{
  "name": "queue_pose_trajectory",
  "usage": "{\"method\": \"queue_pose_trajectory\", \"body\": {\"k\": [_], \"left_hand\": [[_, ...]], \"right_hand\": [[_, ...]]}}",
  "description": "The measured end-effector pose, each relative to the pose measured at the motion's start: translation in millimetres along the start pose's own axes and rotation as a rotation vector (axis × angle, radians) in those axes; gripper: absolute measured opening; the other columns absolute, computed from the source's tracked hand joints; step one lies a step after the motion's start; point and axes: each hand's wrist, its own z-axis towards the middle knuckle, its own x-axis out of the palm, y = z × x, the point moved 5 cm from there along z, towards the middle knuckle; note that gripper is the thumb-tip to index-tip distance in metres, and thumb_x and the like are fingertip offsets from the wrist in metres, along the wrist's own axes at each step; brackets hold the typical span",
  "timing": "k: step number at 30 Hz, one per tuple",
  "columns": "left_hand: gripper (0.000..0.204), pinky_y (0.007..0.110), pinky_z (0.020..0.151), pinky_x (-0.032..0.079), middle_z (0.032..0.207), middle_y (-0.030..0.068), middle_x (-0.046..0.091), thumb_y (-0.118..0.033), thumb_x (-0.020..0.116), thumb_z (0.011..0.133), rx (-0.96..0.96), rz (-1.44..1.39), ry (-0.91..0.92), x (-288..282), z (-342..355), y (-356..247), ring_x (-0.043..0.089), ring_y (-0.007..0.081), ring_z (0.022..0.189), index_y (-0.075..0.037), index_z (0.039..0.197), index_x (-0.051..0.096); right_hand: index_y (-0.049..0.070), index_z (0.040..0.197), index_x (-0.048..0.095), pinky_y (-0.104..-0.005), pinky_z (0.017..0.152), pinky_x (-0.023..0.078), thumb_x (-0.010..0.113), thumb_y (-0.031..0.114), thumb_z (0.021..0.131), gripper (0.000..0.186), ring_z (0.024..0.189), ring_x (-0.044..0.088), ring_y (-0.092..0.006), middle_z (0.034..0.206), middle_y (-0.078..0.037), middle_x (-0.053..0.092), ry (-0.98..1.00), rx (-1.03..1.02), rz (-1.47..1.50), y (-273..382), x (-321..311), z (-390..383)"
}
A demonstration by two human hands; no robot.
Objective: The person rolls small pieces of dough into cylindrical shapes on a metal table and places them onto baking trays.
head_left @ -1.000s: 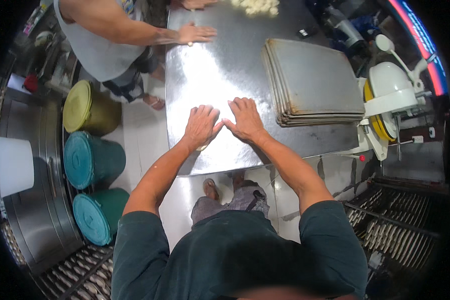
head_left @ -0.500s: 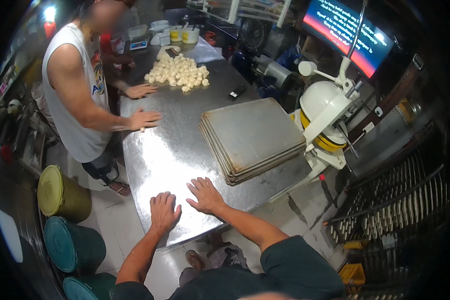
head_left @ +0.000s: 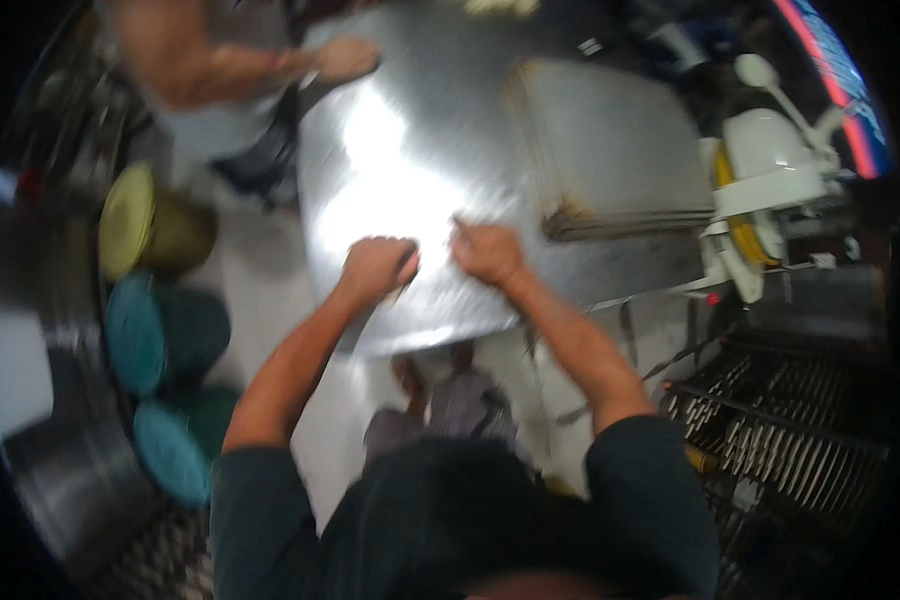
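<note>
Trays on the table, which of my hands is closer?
Right: your right hand is left of the trays, by their near corner; your left hand is farther left.

Small pale piece (head_left: 397,294), blurred, mostly hidden, near front edge of shiny, glare-lit steel table (head_left: 440,140).

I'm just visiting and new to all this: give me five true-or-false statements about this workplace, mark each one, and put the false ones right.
1. The left hand and right hand are at the metal table. True.
2. The stack of trays lies left of both hands. False: it lies to their right.
3. A white machine stands right of the trays. True.
4. The co-worker's hand rests on the trays. False: it is toward the table's left side, apart from them.
5. The yellow bin has a lid. True.
</note>
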Motion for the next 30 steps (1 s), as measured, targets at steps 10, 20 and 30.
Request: {"method": "queue_pose_trajectory", "body": {"k": [10,20,30], "left_hand": [[0.061,0.045,0.084,0.056,0.101,0.0162,0.073,-0.047,0.071,0.092,-0.16,0.002,0.124,-3.5,-37.8,-20.1,0.071,0.0299,0.101,-0.007,0.136,0.057],[0.056,0.051,0.111,0.043,0.129,0.016,0.066,-0.051,0.066,0.094,-0.075,0.228,-0.186,18.8,-28.3,-14.9,0.061,0.0327,0.124,-0.016,0.138,0.06],[0.039,0.048,0.066,0.058,0.081,0.0116,0.073,-0.045,0.066,0.093,0.028,0.11,-0.069,20.7,-22.7,-9.8,0.073,0.0319,0.074,-0.011,0.114,0.07]], "right_hand": [[0.008,0.135,0.061,-0.049,0.091,0.046,0.064,0.047,0.095,0.056,0.106,0.064,-0.0344,0.112,-0.018,0.069,0.124,0.006,-0.038,40.5,-35.9,-38.0],[0.01,0.124,0.067,-0.0475,0.081,0.047,0.067,0.042,0.093,0.045,0.093,0.065,-0.0328,0.094,-0.012,0.07,-0.284,-0.17,-0.275,44.9,-21.1,-26.3],[0.013,0.126,0.067,-0.0451,0.083,0.049,0.064,0.046,0.093,0.047,0.087,0.068,-0.0298,0.087,-0.011,0.071,-0.084,-0.038,-0.141,28.8,-5.0,-16.3]]}}
